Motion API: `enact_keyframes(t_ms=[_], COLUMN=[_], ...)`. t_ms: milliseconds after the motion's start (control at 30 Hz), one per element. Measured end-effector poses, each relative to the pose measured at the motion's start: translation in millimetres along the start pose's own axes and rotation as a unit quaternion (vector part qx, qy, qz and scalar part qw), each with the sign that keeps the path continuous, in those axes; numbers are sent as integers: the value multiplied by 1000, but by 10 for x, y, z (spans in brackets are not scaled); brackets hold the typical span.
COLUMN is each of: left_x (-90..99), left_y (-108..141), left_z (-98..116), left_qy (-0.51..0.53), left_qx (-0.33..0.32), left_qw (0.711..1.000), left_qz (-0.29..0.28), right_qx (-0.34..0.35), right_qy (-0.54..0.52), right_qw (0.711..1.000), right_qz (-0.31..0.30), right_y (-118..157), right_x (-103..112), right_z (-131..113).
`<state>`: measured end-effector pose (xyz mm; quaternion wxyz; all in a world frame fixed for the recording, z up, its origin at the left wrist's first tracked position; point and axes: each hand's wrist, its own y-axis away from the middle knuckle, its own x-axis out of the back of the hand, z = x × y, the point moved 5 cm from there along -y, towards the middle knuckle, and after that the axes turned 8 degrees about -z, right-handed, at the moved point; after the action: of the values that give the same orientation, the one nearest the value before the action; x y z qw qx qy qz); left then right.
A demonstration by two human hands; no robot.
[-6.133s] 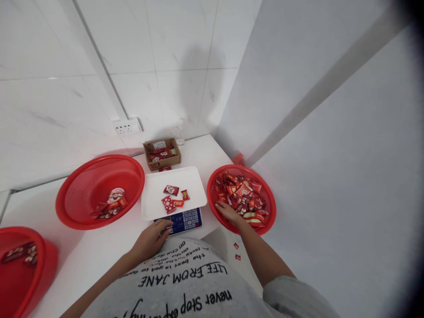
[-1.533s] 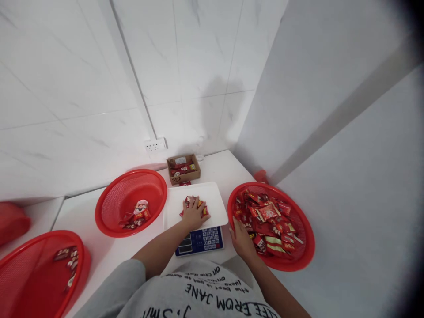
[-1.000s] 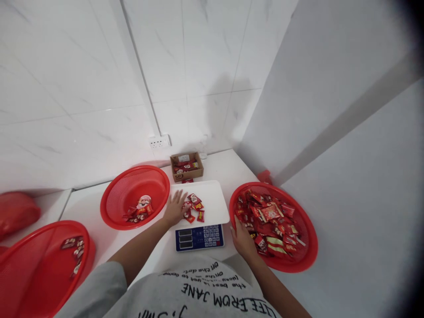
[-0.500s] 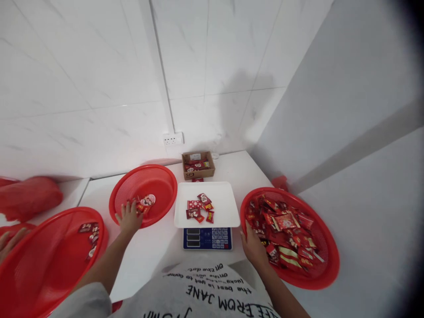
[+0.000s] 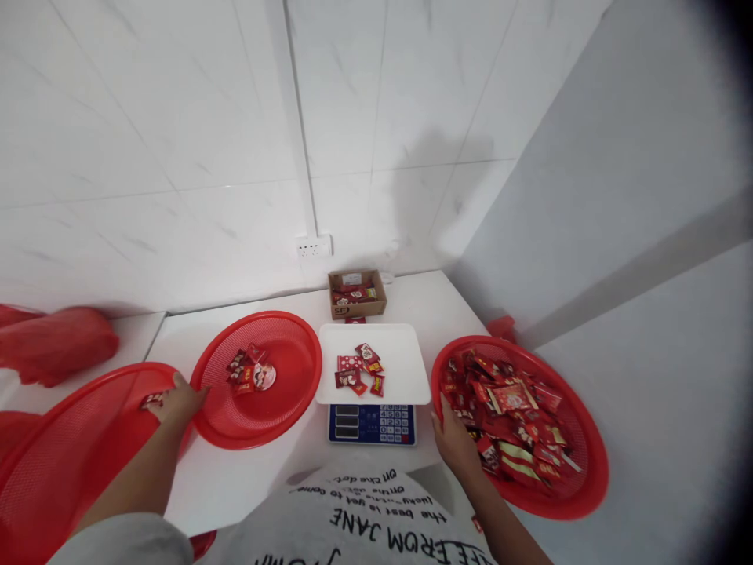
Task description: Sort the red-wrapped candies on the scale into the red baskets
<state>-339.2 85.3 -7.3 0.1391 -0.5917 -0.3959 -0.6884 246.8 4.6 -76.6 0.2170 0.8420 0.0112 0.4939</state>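
My left hand [image 5: 181, 402] is at the right rim of the left red basket [image 5: 70, 447], its fingers apart over a few wrapped candies [image 5: 154, 401] inside. Its thumb reaches the edge of the middle red basket [image 5: 259, 435], which holds a small pile of red-wrapped candies [image 5: 245, 375]. My right hand [image 5: 454, 439] grips the near-left rim of the right red basket [image 5: 582, 502], full of red candy packets [image 5: 511, 396]; its fingertips are partly hidden. Between the baskets, several candies [image 5: 365, 365] lie on the white tray [image 5: 405, 353] of a blue digital scale [image 5: 372, 425].
Behind the scale stands a cardboard box [image 5: 356, 310] of red packets. A red plastic bag [image 5: 64, 341] lies at the far left. Tiled wall [image 5: 247, 157] closes off the back, with a socket [image 5: 314, 246]; a grey panel [image 5: 588, 259] rises at the right.
My left hand has moved left from the middle basket's candies to the left basket. The middle basket has shifted nearer. Another hand at the far left edge is gone from view.
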Motion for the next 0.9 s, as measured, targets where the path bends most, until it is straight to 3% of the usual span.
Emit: enact_keyframes(t_ms=[433, 567, 667, 733, 800, 900], left_x=[14, 39, 26, -56, -250, -667], left_y=[-7, 17, 220, 501, 861, 1451], left_z=[57, 120, 477, 893, 1358, 1982], left_qy=[-34, -13, 18, 11, -5, -51], left_qx=[-56, -66, -150, -274, -414, -600], left_qw=[998, 995, 976, 941, 895, 795], left_qz=[22, 77, 159, 196, 169, 75], right_qx=[-22, -29, -27, -25, -22, -21], right_qy=[-8, -1, -2, -3, -4, -3], right_qw=[1000, 999, 999, 999, 999, 1000], right_qz=[-21, -29, -30, -28, -25, -22], right_y=[50, 54, 51, 48, 45, 47], right_x=[48, 59, 64, 64, 61, 60], right_z=[-40, -45, -57, -62, -62, -61])
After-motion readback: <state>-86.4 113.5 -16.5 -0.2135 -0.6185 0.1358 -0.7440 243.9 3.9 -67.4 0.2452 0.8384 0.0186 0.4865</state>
